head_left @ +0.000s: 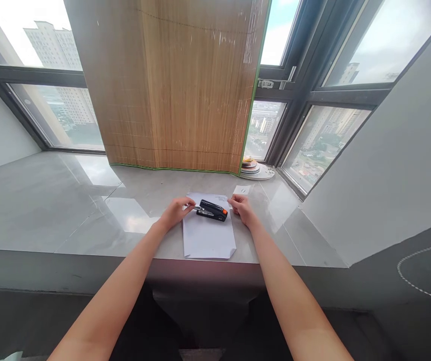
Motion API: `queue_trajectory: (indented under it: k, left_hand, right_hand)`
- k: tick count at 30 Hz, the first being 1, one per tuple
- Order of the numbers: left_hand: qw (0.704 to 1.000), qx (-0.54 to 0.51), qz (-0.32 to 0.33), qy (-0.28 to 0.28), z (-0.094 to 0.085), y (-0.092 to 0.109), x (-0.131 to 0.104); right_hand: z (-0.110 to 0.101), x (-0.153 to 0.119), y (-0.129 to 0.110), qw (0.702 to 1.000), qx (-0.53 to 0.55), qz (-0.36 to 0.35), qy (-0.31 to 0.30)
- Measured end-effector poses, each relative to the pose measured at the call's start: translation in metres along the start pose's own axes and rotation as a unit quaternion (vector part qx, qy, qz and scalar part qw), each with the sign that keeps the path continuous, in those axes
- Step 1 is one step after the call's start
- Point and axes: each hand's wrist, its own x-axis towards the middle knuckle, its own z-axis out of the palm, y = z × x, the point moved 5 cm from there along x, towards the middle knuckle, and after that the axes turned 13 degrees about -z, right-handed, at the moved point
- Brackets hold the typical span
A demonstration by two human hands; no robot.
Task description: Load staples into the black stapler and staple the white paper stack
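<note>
the left hand has its thumb and forefinger drawn narrow on a thin, metal-looking part at the near end of the black stapler, which lies just to the right of those fingers, between the two hands. they seem to take it by the tip so that the rest is left uncovered. the stapler lies on the paper, probably because the flat sheets give it a steady bed within reach of all the fingers. the right hand has its fingers curled in at the paper's right edge, beyond the stapler's orange-marked end; whether they pinch anything, i cannot tell. just past them, a small white slip lies on the window ledge, perhaps to leave the paper free.
</note>
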Motion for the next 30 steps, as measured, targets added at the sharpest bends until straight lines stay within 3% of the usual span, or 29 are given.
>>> queue_trajectory:
  k: [3, 9, 16, 26, 30]
  left_hand:
    - [0.999, 0.035, 0.034, -0.014, -0.001, 0.001, 0.000]
    - [0.997, 0.074, 0.030, -0.001, -0.001, -0.011, 0.004]
    - [0.994, 0.083, 0.064, 0.009, 0.003, -0.008, 0.002]
    - [0.994, 0.047, 0.029, 0.090, -0.012, -0.013, 0.001]
    - [0.995, 0.048, 0.030, 0.086, -0.010, -0.008, 0.001]
  right_hand:
    - [0.001, 0.000, 0.000, 1.000, 0.002, -0.001, -0.009]
    - [0.003, 0.000, 0.000, 1.000, -0.004, 0.002, -0.015]
    - [0.004, 0.000, 0.000, 1.000, -0.012, -0.001, -0.021]
    - [0.004, -0.001, -0.004, 1.000, 0.002, 0.006, -0.021]
    - [0.003, -0.001, -0.003, 1.000, 0.007, 0.011, -0.017]
